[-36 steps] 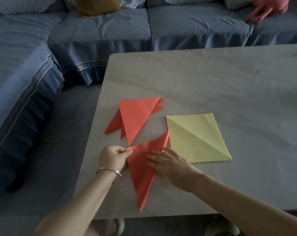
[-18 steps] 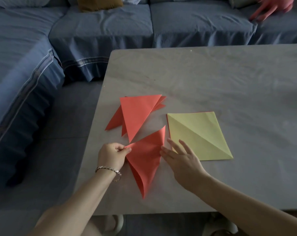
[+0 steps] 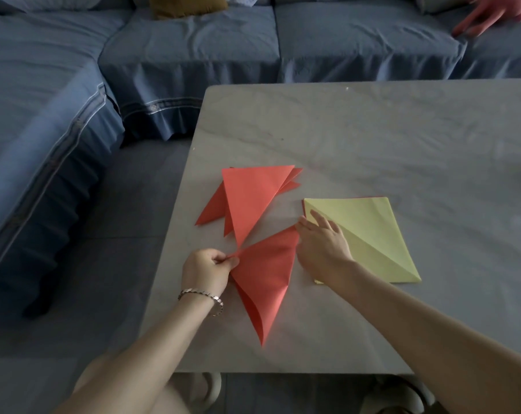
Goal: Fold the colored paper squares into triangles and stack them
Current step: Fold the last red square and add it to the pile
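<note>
Red triangle sits lower centre of frame, near the table's front-left edge, long point aimed at the bottom edge. The fold looks loose: two layers gape along its lower-left side. Left hand pinches its left corner between thumb and fingertips. Right hand is flat, fingers straight and slightly spread, at the triangle's upper-right tip, fingertips reaching onto the yellow sheet. Thin paper, so I'd expect it to be feather-light, floppy and slick on the smooth top. Best held by corners or the folded edge; a mid-span grab would likely buckle it. The stack of red triangles lies just above it, fanned out, lowest point nearly touching the left-hand pinch. A careless slide could scatter that stack. The yellow sheet, right of centre, shows a diagonal crease, with a red edge peeking out underneath. Nothing blocks the short path to the stack. Grey table elsewhere, blue sofa across the top and left. Another person's hand at upper right is well apart.
</note>
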Available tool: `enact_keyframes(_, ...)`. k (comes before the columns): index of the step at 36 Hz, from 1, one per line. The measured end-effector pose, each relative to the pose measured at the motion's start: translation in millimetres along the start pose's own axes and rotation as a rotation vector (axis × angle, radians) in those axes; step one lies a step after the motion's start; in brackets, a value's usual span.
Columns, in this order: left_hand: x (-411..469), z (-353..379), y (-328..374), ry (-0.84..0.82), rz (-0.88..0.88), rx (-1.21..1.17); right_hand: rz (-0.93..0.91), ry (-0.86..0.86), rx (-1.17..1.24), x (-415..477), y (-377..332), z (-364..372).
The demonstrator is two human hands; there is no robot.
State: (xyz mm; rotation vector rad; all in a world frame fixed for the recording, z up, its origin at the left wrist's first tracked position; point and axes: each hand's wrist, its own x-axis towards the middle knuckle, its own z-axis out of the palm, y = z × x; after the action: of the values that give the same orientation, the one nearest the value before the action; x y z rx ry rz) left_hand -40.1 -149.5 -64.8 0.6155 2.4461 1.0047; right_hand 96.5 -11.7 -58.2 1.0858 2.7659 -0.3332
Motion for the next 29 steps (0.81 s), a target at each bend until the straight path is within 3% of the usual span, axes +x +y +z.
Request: enact_keyframes(29,-4,0,1,0.015,0.008,0.033,-0.237,-0.24,-0.145,-79,-39,24)
